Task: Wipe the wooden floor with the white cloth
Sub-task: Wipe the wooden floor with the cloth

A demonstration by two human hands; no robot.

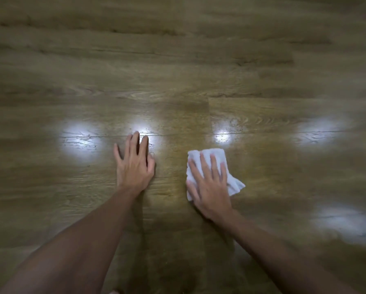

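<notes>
1. Floor (199, 60): wooden planks ran left to right across the view, with several bright glare patches (80, 141) on the gloss.
2. Left hand (134, 164): lay flat on bare floor, fingers straight and slightly spread, pointing away from the person; it held nothing.
3. Right hand (209, 183): pressed flat on the cloth, fingers straight and spread, not curled round it.
4. Cloth (234, 183): white, folded, lay on the floor under the right hand, just right of the left hand; long axis ran roughly away from the person, one rumpled corner stuck out to the right.
</notes>
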